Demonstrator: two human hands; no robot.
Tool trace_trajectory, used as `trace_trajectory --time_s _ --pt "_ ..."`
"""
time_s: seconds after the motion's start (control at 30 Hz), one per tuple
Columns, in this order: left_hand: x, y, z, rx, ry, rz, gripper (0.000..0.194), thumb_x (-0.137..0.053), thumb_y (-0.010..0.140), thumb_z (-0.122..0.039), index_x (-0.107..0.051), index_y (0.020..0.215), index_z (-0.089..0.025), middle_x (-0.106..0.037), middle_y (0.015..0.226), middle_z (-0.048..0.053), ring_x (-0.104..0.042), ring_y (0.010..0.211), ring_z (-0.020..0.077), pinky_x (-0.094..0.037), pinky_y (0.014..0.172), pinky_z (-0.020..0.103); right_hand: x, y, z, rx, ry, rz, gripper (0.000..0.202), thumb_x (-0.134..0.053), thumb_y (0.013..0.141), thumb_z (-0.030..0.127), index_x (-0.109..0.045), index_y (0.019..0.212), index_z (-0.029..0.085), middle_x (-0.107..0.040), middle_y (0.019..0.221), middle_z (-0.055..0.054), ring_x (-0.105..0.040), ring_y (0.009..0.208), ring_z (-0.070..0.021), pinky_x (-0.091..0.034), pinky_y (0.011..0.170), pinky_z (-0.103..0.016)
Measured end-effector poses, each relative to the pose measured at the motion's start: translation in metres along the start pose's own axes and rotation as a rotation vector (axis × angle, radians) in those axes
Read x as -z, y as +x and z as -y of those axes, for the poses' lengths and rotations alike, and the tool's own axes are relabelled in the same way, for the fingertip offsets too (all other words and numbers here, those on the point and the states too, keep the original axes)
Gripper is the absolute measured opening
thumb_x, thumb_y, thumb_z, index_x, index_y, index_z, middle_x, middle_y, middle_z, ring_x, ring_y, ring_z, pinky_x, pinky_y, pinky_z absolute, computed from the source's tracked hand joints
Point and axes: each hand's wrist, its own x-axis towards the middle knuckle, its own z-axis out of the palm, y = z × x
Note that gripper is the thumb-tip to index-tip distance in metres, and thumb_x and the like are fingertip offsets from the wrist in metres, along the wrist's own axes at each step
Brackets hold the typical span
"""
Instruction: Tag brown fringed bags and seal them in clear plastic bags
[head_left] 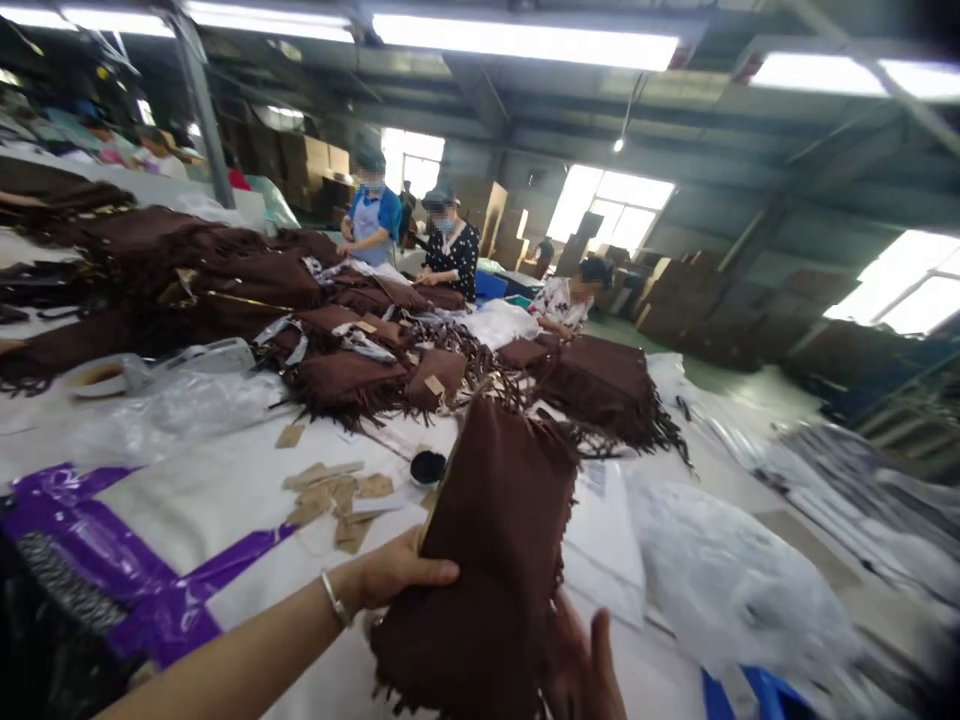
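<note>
A dark brown fringed bag (499,530) is held up over the white table, tilted, with fringe along its right and lower edges. My left hand (401,572) grips its left edge, thumb lying on the front and fingers hidden behind. At the lower right side of the bag is my right hand (589,660), its thumb stretched away from the bag. Some of the right fingers are hidden by the bag and its fringe. Just left of the bag lie several tan cardboard tags (343,500) and a small dark round container (427,467).
Brown fringed bags (352,375) are heaped across the table, with another stack (596,385) at right. Clear plastic bags (739,570) lie at right. Purple tape (161,590) crosses the left side. A roll of tape (97,375) sits behind it. Co-workers (450,245) stand beyond the heap.
</note>
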Motion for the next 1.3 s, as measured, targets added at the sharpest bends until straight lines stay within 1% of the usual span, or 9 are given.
trace_trajectory --time_s 0.13,0.27,0.37,0.47,0.57,0.67,0.87,1.03,1.3 --pt "-0.031 -0.026 0.055 0.15 0.117 0.105 0.052 -0.074 0.071 -0.039 -0.062 0.116 -0.015 -0.067 0.109 0.009 -0.06 0.104 0.0308 -0.046 0.095 0.044 -0.001 -0.026 0.004 -0.296 0.451 -0.01 0.069 -0.061 0.078 0.05 -0.042 0.134 0.015 -0.061 0.122 -0.012 -0.057 0.111 -0.0295 -0.049 0.091 -0.045" --pt "-0.036 -0.036 0.075 0.193 0.176 0.185 0.055 -0.074 0.07 -0.043 -0.062 0.116 -0.015 -0.067 0.109 0.008 -0.058 0.107 0.0296 -0.043 0.098 0.044 0.005 -0.058 0.013 -0.232 0.414 -0.152 0.071 -0.071 0.072 0.042 -0.043 0.133 0.018 -0.065 0.116 -0.01 -0.06 0.106 -0.029 -0.049 0.091 -0.045" --pt "-0.043 -0.025 0.058 0.126 0.163 0.161 0.057 -0.073 0.071 -0.044 -0.06 0.118 -0.014 -0.064 0.115 0.01 -0.054 0.113 0.0303 -0.039 0.102 0.046 0.014 -0.067 0.038 -0.18 0.262 -0.106 0.063 -0.076 0.067 0.039 -0.055 0.122 0.015 -0.067 0.11 -0.01 -0.062 0.102 -0.0311 -0.05 0.09 -0.045" --pt "-0.06 -0.004 0.023 0.003 0.067 0.102 0.059 -0.077 0.068 -0.043 -0.061 0.115 -0.011 -0.063 0.116 0.014 -0.054 0.114 0.0309 -0.037 0.103 0.045 0.022 -0.06 0.079 -0.149 0.15 -0.001 0.052 -0.076 0.067 0.037 -0.062 0.111 0.014 -0.07 0.104 -0.011 -0.064 0.097 -0.0312 -0.05 0.09 -0.045" --pt "-0.076 0.013 -0.015 -0.078 0.043 0.052 0.058 -0.079 0.065 -0.041 -0.063 0.111 -0.011 -0.064 0.114 0.015 -0.054 0.114 0.0309 -0.037 0.104 0.044 0.024 -0.046 0.119 -0.129 0.112 0.005 0.053 -0.076 0.067 0.037 -0.061 0.113 0.015 -0.07 0.103 -0.011 -0.064 0.096 -0.0313 -0.051 0.089 -0.046" --pt "-0.084 0.013 -0.036 -0.128 0.053 0.017 0.053 -0.078 0.068 -0.042 -0.064 0.109 -0.011 -0.065 0.113 0.015 -0.055 0.113 0.0306 -0.039 0.102 0.044 0.022 -0.038 0.141 -0.143 0.106 0.012 0.06 -0.077 0.065 0.038 -0.058 0.118 0.016 -0.07 0.103 -0.011 -0.065 0.094 -0.032 -0.051 0.088 -0.047" --pt "-0.082 -0.02 -0.027 -0.137 0.006 -0.05 0.044 -0.063 0.082 -0.046 -0.064 0.111 -0.013 -0.067 0.11 0.012 -0.06 0.107 0.0271 -0.044 0.098 0.04 0.005 -0.047 0.119 -0.267 0.176 0.002 0.057 -0.075 0.067 0.039 -0.059 0.116 0.015 -0.071 0.099 -0.011 -0.065 0.094 -0.0327 -0.053 0.084 -0.047" --pt "-0.081 -0.047 -0.018 -0.132 0.032 -0.116 0.042 -0.068 0.08 -0.036 -0.061 0.116 -0.016 -0.064 0.117 0.01 -0.055 0.114 0.0279 -0.043 0.1 0.039 -0.02 -0.065 0.093 -0.299 0.249 -0.064 0.069 -0.076 0.066 0.038 -0.051 0.127 0.015 -0.07 0.103 -0.011 -0.063 0.099 -0.0332 -0.052 0.087 -0.047" --pt "-0.082 -0.053 -0.008 -0.091 0.049 -0.237 0.039 -0.075 0.072 -0.03 -0.066 0.106 -0.012 -0.067 0.11 0.011 -0.062 0.102 0.0285 -0.051 0.089 0.037 -0.027 -0.074 0.066 -0.352 0.273 -0.113 0.079 -0.078 0.065 0.039 -0.045 0.133 0.017 -0.068 0.108 -0.012 -0.063 0.099 -0.0341 -0.053 0.083 -0.048"
